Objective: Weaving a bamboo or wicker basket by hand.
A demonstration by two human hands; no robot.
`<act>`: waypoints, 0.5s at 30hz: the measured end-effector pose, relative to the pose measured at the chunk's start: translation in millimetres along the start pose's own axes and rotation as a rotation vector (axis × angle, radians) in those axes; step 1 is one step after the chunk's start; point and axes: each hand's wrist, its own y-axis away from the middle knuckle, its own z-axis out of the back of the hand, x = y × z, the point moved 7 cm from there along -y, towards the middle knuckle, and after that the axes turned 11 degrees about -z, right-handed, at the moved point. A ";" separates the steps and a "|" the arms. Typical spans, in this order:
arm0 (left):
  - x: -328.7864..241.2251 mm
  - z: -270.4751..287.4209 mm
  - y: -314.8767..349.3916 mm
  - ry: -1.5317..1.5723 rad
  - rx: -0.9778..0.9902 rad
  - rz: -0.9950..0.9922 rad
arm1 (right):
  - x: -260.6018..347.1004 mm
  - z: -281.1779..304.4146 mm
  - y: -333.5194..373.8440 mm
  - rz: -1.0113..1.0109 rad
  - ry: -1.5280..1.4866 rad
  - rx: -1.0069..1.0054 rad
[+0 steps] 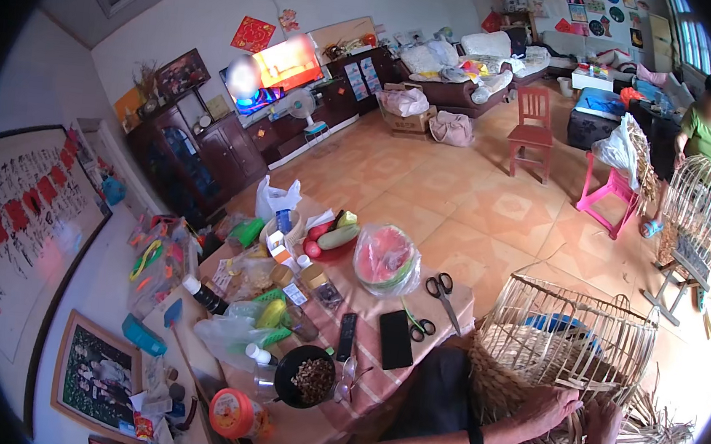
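Head view: both hands low right, working on a half-woven bamboo basket.
Left hand (pixel 549 406): fingers curled over the woven lower band of the basket, gripping the strips there; dark strap on the wrist.
Right hand (pixel 604 420): just beside the left, closed around loose bamboo strips at the basket's base.
Bamboo basket (pixel 570 334): dome-shaped open frame of thin upright ribs, dense weave at the bottom, tilted in the person's lap; something blue shows through the ribs.
Loose strips (pixel 657 443): splay out from under the basket toward the lower right, over the tiled floor.
Counter (pixel 357 391): low, with a pink checked cloth, left of the basket, cluttered.
Near edge of counter: black phone (pixel 396 339), black remote (pixel 346 336), green-handled scissors (pixel 419 323), black-handled scissors (pixel 442 293).
Further in: black bowl of seeds (pixel 308 377), cut watermelon in a clear bag (pixel 386 258), red plate with cucumber and other produce (pixel 333 237), bottles and bags.
Far right: another person in a green shirt (pixel 706 134) stands at a second, taller bamboo cage (pixel 699 210).
Background: red chair (pixel 533 128), pink stool (pixel 607 193), dark cabinet with a lit screen (pixel 285 64).
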 end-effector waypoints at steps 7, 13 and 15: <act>-4.5 11.2 8.7 -0.030 -0.048 -0.076 | 7.9 -2.4 17.4 -0.243 -0.476 0.224; -10.8 35.4 20.1 -0.005 0.032 -0.217 | 17.7 -13.7 46.0 -0.299 -0.500 0.188; -18.3 51.7 15.2 0.017 -0.002 -0.287 | 8.1 -18.0 49.8 -0.260 -0.515 0.183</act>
